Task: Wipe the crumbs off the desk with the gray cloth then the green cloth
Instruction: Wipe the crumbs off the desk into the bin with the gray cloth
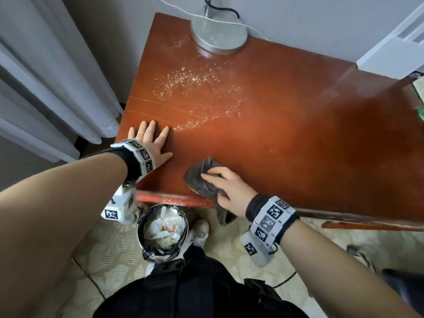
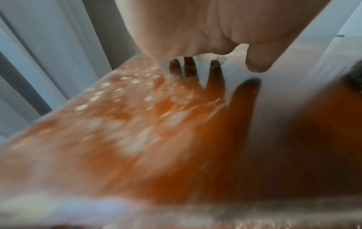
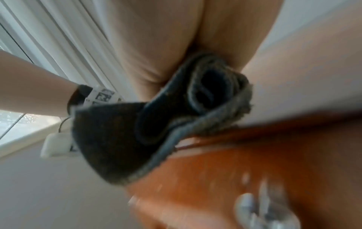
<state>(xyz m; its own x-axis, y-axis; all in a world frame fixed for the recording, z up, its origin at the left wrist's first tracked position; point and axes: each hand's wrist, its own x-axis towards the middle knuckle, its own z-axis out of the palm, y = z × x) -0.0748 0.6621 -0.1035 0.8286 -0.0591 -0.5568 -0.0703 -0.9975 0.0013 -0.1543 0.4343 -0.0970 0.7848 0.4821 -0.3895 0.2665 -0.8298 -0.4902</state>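
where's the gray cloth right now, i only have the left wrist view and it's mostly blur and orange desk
Observer: The gray cloth is bunched under the right hand at the desk's near edge, one end hanging over it.
Operator: is the left hand doing anything
Observer: The left hand lies flat on the desk's near left corner, fingers spread.
Operator: crumbs gone yet
Observer: No, the crumbs lie scattered between the lamp base and the left hand.
Operator: where would they fall
Observer: A lined bin stands on the floor below the near edge.

Home room: desk (image 1: 286, 125), curtains (image 1: 46, 76), lamp (image 1: 219, 34)
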